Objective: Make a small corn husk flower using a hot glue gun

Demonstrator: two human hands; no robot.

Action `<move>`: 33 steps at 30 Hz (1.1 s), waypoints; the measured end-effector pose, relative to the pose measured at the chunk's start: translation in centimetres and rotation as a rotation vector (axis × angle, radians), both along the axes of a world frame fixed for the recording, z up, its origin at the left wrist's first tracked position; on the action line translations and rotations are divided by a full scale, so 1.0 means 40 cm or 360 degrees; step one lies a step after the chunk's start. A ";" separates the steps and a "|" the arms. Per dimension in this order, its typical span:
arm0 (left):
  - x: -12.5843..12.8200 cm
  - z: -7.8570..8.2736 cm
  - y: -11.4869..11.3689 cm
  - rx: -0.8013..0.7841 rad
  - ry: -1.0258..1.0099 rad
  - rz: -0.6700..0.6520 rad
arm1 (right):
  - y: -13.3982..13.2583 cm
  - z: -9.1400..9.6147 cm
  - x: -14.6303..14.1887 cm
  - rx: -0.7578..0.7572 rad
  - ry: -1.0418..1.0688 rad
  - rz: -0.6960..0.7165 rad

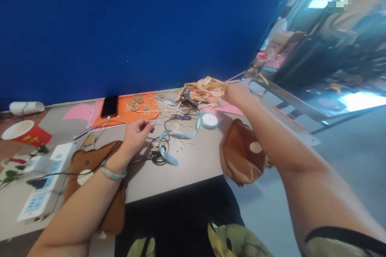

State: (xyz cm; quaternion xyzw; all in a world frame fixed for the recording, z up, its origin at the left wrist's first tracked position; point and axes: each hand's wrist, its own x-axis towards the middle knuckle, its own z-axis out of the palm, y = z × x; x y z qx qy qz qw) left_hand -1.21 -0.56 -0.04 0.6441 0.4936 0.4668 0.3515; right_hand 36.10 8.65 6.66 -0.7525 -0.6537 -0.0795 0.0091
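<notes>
My left hand (137,135) hovers over the table's middle, thumb and fingers pinched together. Whatever is between the fingertips is too small to make out. A pale blue ribbon (177,133) trails from its roll (210,121) just right of that hand. Stretched to the far right, my right hand (237,95) is at the edge of a heap of straw-coloured raffia strands (208,86); its fingers are hidden and blurred. A black glue gun (188,98) lies beside the raffia. Below my right forearm is a brown fabric pouch (237,150) with a round light patch.
A second brown fabric piece (116,209) lies under my left forearm. Left of it are a white power strip (50,180) and a red paper cup (34,135). A phone (109,106) and several wooden discs (137,99) rest on an orange sheet (120,119). Black cable (158,158) coils mid-table.
</notes>
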 end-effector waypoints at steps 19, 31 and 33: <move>-0.002 0.017 0.003 0.0085 -0.0720 0.0064 | -0.184 -0.121 -0.465 -0.0458 0.0117 0.1858; 0.022 0.040 -0.030 -0.0080 -0.0357 -0.0111 | -0.170 -0.039 -0.361 -0.0371 -0.0041 0.1292; 0.027 0.045 -0.038 -0.0108 -0.0254 -0.0153 | -0.178 -0.040 -0.369 -0.0226 0.0316 0.1404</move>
